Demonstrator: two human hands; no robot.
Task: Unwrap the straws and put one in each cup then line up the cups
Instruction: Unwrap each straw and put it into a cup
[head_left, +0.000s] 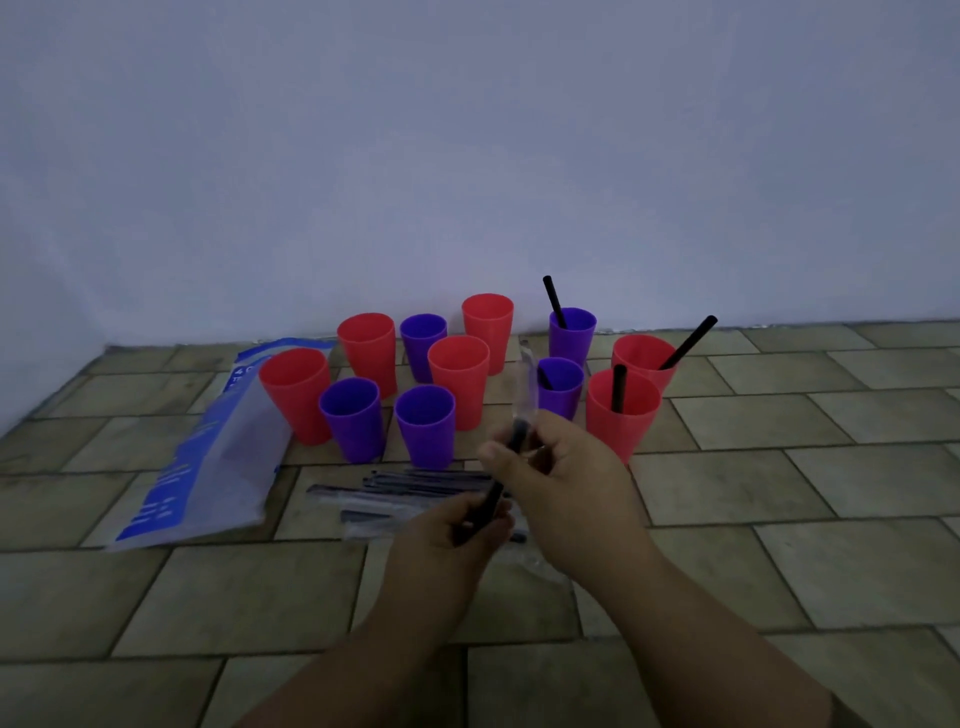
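Observation:
Red and purple cups stand in a loose cluster on the tiled floor near the wall. Several on the right hold black straws: a purple cup (572, 332), a red cup (643, 358), a nearer red cup (621, 413) and a small purple cup (560, 387). The cups on the left, such as a red cup (294, 392) and a purple cup (425, 431), hold none. My left hand (457, 525) grips the lower end of a black straw (496, 491). My right hand (563, 467) pinches its clear wrapper (527, 384), which sticks up above the straw. A pile of wrapped straws (410, 493) lies on the floor beneath my hands.
A blue and clear plastic bag (208, 457) lies flat on the floor to the left of the cups. A plain wall rises right behind the cups. A crumpled clear wrapper (540, 564) lies under my right wrist.

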